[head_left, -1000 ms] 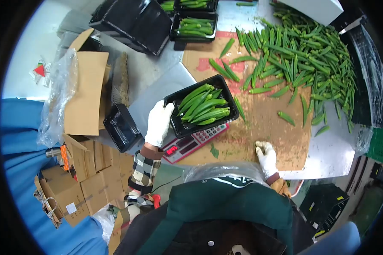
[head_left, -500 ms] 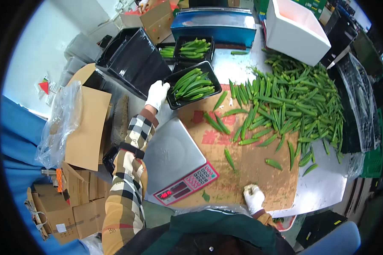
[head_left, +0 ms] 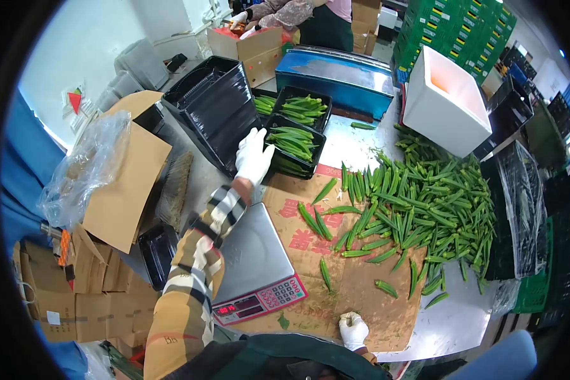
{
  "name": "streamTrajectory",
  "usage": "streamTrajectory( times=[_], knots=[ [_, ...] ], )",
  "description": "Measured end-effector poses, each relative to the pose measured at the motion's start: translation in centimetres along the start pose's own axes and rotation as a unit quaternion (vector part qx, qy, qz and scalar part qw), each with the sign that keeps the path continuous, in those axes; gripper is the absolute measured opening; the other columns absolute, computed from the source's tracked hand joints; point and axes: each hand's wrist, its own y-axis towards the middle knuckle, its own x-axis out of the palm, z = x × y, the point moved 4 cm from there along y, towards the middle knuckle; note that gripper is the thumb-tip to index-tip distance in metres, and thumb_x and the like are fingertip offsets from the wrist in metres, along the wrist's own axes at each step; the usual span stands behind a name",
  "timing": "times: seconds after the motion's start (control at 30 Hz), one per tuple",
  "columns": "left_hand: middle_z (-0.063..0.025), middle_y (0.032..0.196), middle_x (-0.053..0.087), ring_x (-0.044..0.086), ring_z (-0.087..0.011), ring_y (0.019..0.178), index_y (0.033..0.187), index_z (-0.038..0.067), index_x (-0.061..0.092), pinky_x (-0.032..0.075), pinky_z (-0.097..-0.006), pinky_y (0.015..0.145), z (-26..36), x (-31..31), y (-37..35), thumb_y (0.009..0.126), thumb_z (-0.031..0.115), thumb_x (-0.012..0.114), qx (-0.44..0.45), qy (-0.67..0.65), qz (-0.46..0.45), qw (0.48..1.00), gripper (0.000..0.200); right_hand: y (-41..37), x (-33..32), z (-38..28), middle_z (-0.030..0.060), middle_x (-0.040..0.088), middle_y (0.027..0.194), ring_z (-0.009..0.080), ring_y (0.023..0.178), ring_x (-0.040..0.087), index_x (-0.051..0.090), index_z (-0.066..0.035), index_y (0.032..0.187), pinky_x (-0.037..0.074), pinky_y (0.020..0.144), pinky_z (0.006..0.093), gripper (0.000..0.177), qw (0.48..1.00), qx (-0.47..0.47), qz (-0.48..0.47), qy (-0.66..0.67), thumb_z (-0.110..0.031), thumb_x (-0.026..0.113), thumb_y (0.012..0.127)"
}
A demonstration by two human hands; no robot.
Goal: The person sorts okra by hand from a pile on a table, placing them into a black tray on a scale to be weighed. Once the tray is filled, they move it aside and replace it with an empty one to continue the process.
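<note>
My left hand (head_left: 253, 157), in a white glove, is at the left rim of a black plastic tray (head_left: 311, 166) filled with okra. Its thumb lies at the rim and its fingers are on the outer side, closed on the edge. The tray stands right in front of another okra-filled tray (head_left: 305, 109). My right hand (head_left: 353, 329), also gloved, rests curled on the near part of the cardboard sheet (head_left: 367, 297); nothing shows in it. Below my left wrist sits a digital scale (head_left: 250, 253) with a bare plate and a lit red display.
A large okra pile (head_left: 430, 202) covers the table's right side, with loose pods left of it. Stacked empty black trays (head_left: 212, 114) stand behind my left hand. Further back are a blue metal box (head_left: 335, 79), a white foam box (head_left: 446, 104) and another person (head_left: 326, 25).
My left hand has carried the okra tray back from above the scale's far end to beside the other filled trays. My right hand stays curled on the cardboard. The camera view has tilted up.
</note>
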Motion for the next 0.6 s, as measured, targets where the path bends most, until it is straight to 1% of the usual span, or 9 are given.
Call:
streamTrajectory(
  times=[0.13, 0.2, 0.27, 0.33, 0.4, 0.43, 0.47, 0.53, 0.6],
  knots=[
    [-0.0207, 0.147, 0.051, 0.046, -0.0389, 0.135, 0.142, 0.010, 0.054, 0.035, -0.0461, 0.116, -0.9, -6.5, -6.9, 0.092, 0.033, 0.068, 0.013, -0.020, 0.027, 0.999, 0.056, 0.1, -0.6, -0.8, 0.0075, 0.071, 0.071, 0.0260, 0.064, 0.071, 0.073, -0.015, 0.081, 0.056, 0.063, 0.0370, 0.006, 1.000, -0.022, 0.004, 0.010, -0.020, 0.075, 0.079],
    [-0.0197, 0.147, 0.052, 0.046, -0.0370, 0.136, 0.143, 0.011, 0.054, 0.033, -0.0464, 0.116, -1.8, -11.8, -10.6, 0.091, 0.029, 0.070, -0.032, 0.003, 0.034, 0.999, 0.057, 0.0, -1.0, -1.5, 0.0082, 0.071, 0.071, 0.0268, 0.064, 0.070, 0.072, -0.014, 0.085, 0.055, 0.064, 0.0371, 0.007, 1.000, -0.007, -0.006, 0.003, -0.020, 0.073, 0.081],
    [-0.0195, 0.148, 0.051, 0.046, -0.0366, 0.136, 0.142, 0.009, 0.055, 0.033, -0.0456, 0.116, -6.3, -15.2, -14.9, 0.093, 0.028, 0.068, -0.060, 0.064, 0.095, 0.992, 0.053, 0.0, -0.9, -1.5, 0.0095, 0.070, 0.071, 0.0282, 0.065, 0.069, 0.072, -0.012, 0.087, 0.055, 0.064, 0.0381, 0.010, 1.000, -0.021, 0.008, -0.010, -0.021, 0.074, 0.083],
    [-0.0213, 0.149, 0.050, 0.044, -0.0372, 0.137, 0.142, 0.005, 0.054, 0.032, -0.0454, 0.117, -10.1, -18.3, -20.0, 0.096, 0.029, 0.065, -0.162, 0.091, 0.124, 0.975, 0.053, 0.0, -0.8, -1.4, 0.0110, 0.070, 0.072, 0.0298, 0.066, 0.069, 0.072, -0.010, 0.088, 0.054, 0.065, 0.0392, 0.013, 0.999, -0.027, 0.013, -0.038, -0.023, 0.074, 0.085],
    [-0.0254, 0.144, 0.053, 0.049, -0.0392, 0.133, 0.142, -0.002, 0.053, 0.035, -0.0440, 0.114, -16.9, -18.4, -26.3, 0.099, 0.033, 0.061, -0.218, 0.116, 0.092, 0.965, 0.056, 0.1, -0.6, -0.9, 0.0131, 0.071, 0.077, 0.0305, 0.070, 0.070, 0.072, -0.009, 0.090, 0.055, 0.067, 0.0394, 0.015, 0.999, -0.030, 0.006, -0.021, -0.024, 0.072, 0.087],
    [-0.0287, 0.135, 0.059, 0.056, -0.0416, 0.125, 0.139, -0.006, 0.053, 0.040, -0.0416, 0.111, -15.9, -19.7, -27.9, 0.100, 0.036, 0.057, -0.264, 0.122, 0.009, 0.957, 0.058, 0.1, -0.4, -0.6, 0.0131, 0.071, 0.078, 0.0304, 0.071, 0.070, 0.072, -0.009, 0.090, 0.055, 0.068, 0.0393, 0.015, 0.999, -0.042, 0.005, -0.020, -0.024, 0.072, 0.087],
    [-0.0264, 0.121, 0.067, 0.062, -0.0415, 0.114, 0.125, -0.007, 0.062, 0.046, -0.0423, 0.104, -18.3, -18.8, -30.7, 0.102, 0.039, 0.052, -0.297, 0.129, -0.059, 0.944, 0.052, 0.1, -0.5, -0.7, 0.0131, 0.071, 0.078, 0.0304, 0.071, 0.070, 0.072, -0.009, 0.090, 0.055, 0.068, 0.0392, 0.015, 0.998, -0.052, 0.007, -0.020, -0.024, 0.072, 0.087],
    [-0.0221, 0.108, 0.072, 0.066, -0.0400, 0.104, 0.106, -0.006, 0.070, 0.050, -0.0460, 0.093, -20.1, -17.5, -35.0, 0.103, 0.040, 0.050, -0.196, 0.083, -0.041, 0.976, 0.050, 0.3, -0.5, -0.6, 0.0131, 0.072, 0.080, 0.0304, 0.072, 0.070, 0.073, -0.009, 0.090, 0.055, 0.069, 0.0392, 0.015, 0.999, -0.042, -0.011, -0.019, -0.024, 0.072, 0.086],
    [-0.0212, 0.100, 0.072, 0.067, -0.0405, 0.096, 0.097, -0.004, 0.071, 0.050, -0.0481, 0.086, -19.1, -18.4, -35.3, 0.104, 0.041, 0.050, -0.254, 0.073, -0.047, 0.963, 0.050, 0.6, 1.0, 1.8, 0.0143, 0.072, 0.083, 0.0340, 0.075, 0.070, 0.073, -0.010, 0.092, 0.055, 0.070, 0.0411, 0.016, 0.996, -0.085, 0.012, -0.015, -0.025, 0.072, 0.087]
  ],
)
